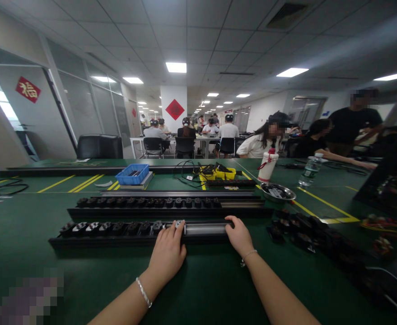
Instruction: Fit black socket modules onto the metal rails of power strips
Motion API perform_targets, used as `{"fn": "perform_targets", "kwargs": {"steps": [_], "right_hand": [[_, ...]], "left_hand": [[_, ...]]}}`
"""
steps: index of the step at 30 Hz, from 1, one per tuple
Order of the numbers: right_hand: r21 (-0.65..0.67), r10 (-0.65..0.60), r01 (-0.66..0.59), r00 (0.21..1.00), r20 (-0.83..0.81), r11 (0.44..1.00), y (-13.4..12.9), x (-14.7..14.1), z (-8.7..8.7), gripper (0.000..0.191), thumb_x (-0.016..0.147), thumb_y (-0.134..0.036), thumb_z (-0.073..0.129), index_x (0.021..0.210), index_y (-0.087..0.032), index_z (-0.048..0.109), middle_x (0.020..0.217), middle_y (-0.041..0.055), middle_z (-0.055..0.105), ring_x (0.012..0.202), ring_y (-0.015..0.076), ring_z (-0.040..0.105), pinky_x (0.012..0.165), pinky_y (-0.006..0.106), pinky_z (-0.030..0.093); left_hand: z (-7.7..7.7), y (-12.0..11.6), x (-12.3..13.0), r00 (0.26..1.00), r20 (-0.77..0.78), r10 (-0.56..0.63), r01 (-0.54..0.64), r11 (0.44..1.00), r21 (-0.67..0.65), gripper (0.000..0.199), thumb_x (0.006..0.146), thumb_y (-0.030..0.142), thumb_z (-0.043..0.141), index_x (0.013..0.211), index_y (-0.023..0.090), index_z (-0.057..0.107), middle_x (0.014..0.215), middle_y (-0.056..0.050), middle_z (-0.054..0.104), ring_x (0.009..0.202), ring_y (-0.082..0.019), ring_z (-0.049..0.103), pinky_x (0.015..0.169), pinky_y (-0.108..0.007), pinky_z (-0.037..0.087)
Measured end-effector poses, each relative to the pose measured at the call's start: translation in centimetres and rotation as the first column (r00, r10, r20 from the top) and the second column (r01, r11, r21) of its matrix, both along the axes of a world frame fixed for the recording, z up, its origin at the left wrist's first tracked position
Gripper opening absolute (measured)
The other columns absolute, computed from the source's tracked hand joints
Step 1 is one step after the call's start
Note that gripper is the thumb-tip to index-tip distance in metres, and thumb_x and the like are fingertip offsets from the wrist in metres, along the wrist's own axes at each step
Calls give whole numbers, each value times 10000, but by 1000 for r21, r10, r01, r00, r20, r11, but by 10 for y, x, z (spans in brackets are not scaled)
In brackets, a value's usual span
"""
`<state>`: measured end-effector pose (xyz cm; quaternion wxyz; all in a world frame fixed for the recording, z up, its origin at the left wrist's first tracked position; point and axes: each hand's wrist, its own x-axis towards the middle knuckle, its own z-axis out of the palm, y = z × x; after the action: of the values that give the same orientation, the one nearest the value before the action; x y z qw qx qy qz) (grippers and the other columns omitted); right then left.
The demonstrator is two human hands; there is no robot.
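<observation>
A long black power track (110, 242) lies across the table in front of me, with several black socket modules (119, 228) lined up along its left part. At the right end of that row, my left hand (168, 246) has its fingers around a socket module (180, 224), which they partly hide. A bare silvery channel (205, 229) shows between my hands. Farther right, my right hand (239, 234) curls its fingers over the same track. Behind it lies a second black track (171, 214) with its own row of modules.
Loose black modules (298, 230) lie in a pile at right. Beyond the tracks are a metal bowl (291, 195), a blue bin (133, 174), a yellow tray (226, 173), cables, a white bottle (267, 168) and a water bottle (310, 172). People sit across the table.
</observation>
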<state>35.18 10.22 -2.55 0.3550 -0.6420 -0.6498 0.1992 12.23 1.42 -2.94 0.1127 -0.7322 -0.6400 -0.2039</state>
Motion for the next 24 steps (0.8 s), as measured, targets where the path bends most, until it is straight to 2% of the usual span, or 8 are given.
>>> {"fn": "perform_targets", "kwargs": {"steps": [7, 15, 20, 24], "right_hand": [[-20, 6, -5, 1000, 10, 1000, -1, 0, 2, 326, 731, -211, 397, 994, -208, 590, 1051, 41, 577, 954, 172, 542, 813, 265, 395], [-14, 9, -9, 1000, -8, 1000, -1, 0, 1, 319, 727, -203, 402, 983, -210, 591, 1032, 36, 578, 946, 167, 543, 820, 263, 392], [4, 14, -14, 1000, -7, 1000, 0, 0, 0, 322, 718, -195, 399, 978, -202, 590, 1019, 40, 580, 945, 170, 538, 841, 272, 387], [-12, 17, -17, 1000, -12, 1000, -1, 0, 1, 317, 724, -199, 398, 980, -199, 586, 1036, 43, 576, 955, 176, 534, 843, 274, 388]], "left_hand": [[2, 0, -1, 999, 39, -12, 11, 1000, 15, 659, 766, 200, 427, 1377, 136, 189, 1223, -108, 551, 1121, -196, 509, 1010, -392, 316], [-2, 2, -2, 999, -5, 47, -46, 998, 36, 550, 766, 230, 426, 1284, 64, 346, 1160, -135, 590, 1069, -212, 543, 990, -376, 346], [-6, -2, 5, 994, -58, 91, -87, 994, 60, 660, 717, 190, 444, 1331, 24, 269, 1334, -179, 435, 1237, -246, 393, 1012, -383, 316], [-7, -1, 4, 988, -72, 139, -134, 988, 73, 568, 731, 188, 433, 1282, 64, 376, 1440, -170, 264, 1294, -262, 307, 1000, -390, 336]]}}
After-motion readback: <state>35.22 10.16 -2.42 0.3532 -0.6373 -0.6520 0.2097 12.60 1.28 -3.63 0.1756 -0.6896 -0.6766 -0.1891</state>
